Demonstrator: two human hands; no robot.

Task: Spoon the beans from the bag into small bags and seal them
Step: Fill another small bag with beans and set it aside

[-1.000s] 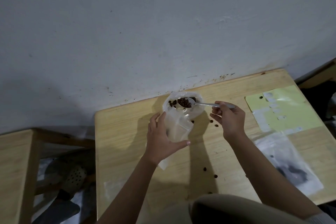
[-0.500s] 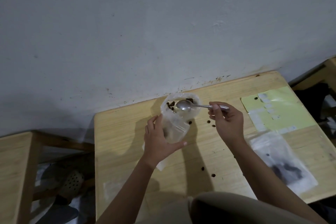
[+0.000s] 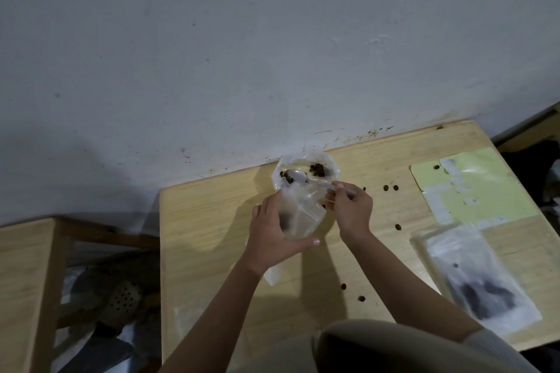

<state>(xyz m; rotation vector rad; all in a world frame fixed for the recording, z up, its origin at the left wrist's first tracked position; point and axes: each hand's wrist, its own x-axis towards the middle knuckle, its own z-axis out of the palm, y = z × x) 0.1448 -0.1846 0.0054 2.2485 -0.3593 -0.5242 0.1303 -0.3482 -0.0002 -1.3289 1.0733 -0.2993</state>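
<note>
A clear plastic bag (image 3: pixel 330 165) with dark beans (image 3: pixel 318 169) inside lies open at the table's far edge. My right hand (image 3: pixel 351 210) grips a metal spoon (image 3: pixel 298 176) by its handle; the bowl sits inside the bag beside a few beans and looks empty. My left hand (image 3: pixel 272 236) holds a small clear zip bag (image 3: pixel 303 216) upright just in front of the big bag, its mouth open towards the spoon. Some dark beans show inside the small bag, partly hidden by my fingers.
Loose beans (image 3: pixel 391 188) lie scattered over the wooden table (image 3: pixel 206 221). At the right are a pale green sheet (image 3: pixel 478 191) and a flat clear bag with beans (image 3: pixel 481 281). A wall stands right behind the table. A wooden stool (image 3: pixel 27 281) is at the left.
The spoon held beans a second ago; it has emptied and its bowl has dipped back into the big bag. My left hand with the small bag stayed close beneath.
</note>
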